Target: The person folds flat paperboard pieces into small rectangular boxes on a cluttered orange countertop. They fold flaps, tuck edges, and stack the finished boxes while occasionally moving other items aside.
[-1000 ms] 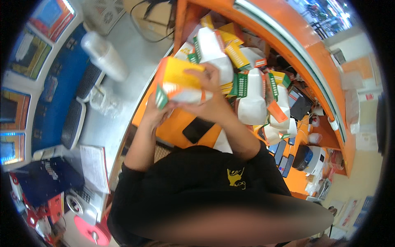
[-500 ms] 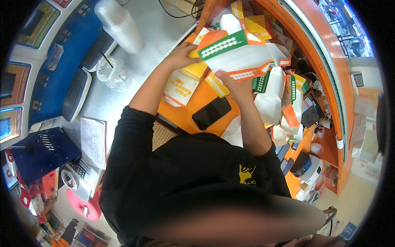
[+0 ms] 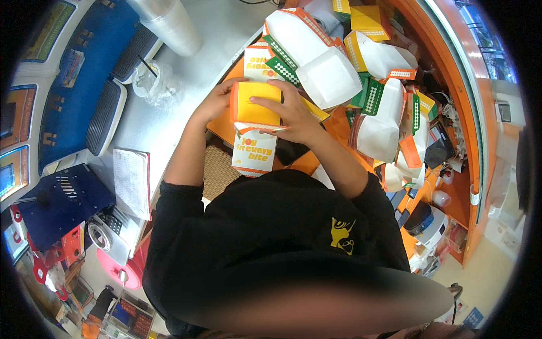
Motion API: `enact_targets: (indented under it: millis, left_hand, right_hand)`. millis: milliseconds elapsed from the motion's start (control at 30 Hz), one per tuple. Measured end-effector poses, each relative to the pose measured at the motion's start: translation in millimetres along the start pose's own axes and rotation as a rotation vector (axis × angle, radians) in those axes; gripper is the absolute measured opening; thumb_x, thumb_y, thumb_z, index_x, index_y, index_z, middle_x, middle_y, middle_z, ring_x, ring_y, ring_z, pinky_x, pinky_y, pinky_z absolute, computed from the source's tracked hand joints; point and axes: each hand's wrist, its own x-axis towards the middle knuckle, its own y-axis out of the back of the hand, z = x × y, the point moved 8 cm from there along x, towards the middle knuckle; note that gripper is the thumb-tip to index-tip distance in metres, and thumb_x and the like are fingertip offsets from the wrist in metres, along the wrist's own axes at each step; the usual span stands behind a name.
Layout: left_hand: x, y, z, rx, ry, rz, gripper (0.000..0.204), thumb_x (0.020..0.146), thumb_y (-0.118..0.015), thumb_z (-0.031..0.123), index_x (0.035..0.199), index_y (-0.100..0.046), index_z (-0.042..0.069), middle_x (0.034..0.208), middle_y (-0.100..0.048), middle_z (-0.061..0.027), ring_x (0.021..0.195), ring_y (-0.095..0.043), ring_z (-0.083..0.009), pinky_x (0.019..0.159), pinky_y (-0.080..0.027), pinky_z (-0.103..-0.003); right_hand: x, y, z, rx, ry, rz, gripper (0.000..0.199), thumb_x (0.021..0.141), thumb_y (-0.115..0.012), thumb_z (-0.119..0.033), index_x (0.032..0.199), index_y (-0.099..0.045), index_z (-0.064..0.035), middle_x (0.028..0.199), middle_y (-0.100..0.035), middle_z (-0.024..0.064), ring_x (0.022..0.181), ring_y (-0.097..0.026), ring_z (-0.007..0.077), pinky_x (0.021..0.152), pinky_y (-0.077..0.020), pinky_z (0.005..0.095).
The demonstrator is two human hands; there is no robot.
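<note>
Toward the left edge of the grey worktop (image 3: 217,39) I see stacked clear cups (image 3: 175,28), then crumpled plastic (image 3: 161,87) with a black straw (image 3: 148,66) — nearer its right edge, a notepad (image 3: 131,178)

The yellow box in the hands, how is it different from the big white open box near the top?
The yellow box shows a yellow outer side, but the white open box shows its white inside.

The yellow box is held between the left hand and right hand; the white open box lies among other boxes.

The yellow box looks smaller than the spread-out white open box.

Both have orange edges.
</note>
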Motion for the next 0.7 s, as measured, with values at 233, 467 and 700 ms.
enact_targets:
  millis: [233,467,700]
  left_hand:
    - [-7,5,-27,-0.337,0.053,0.053,0.053,0.093,-0.068,0.031,0.137,-0.052,0.005,0.128,-0.059,-0.0103,0.117,-0.056,-0.0217,0.100,-0.046,-0.035]
    - [-23,-19,-3,0.610,-0.268,0.450,0.094,0.076,-0.085,0.038,0.144,-0.034,-0.003,0.146,-0.038,-0.0260,0.127,-0.048,-0.0364,0.111,-0.036,-0.045]
    - [-52,-73,21,1.058,-0.654,0.002,0.088,0.066,-0.080,0.038,0.144,-0.048,0.014,0.146,-0.050,-0.0020,0.145,-0.032,-0.0296,0.117,-0.028,-0.056]
  right_hand:
    - [-13,-12,11,-0.002,-0.112,-0.053,0.077,0.068,-0.086,-0.030,0.138,-0.055,-0.0303,0.145,-0.036,0.0180,0.132,-0.039,0.0410,0.110,-0.0354,0.0505]
    - [-36,-53,35,-0.207,-0.192,-0.174,0.080,0.074,-0.081,-0.029,0.145,-0.045,-0.0330,0.154,-0.026,0.0165,0.140,-0.030,0.0447,0.112,-0.0288,0.0615]
    - [-34,-39,29,-0.326,-0.210,-0.413,0.058,0.087,-0.065,-0.016,0.142,-0.048,-0.0213,0.150,-0.036,0.0226,0.126,-0.050,0.0452,0.104,-0.0424,0.0541]
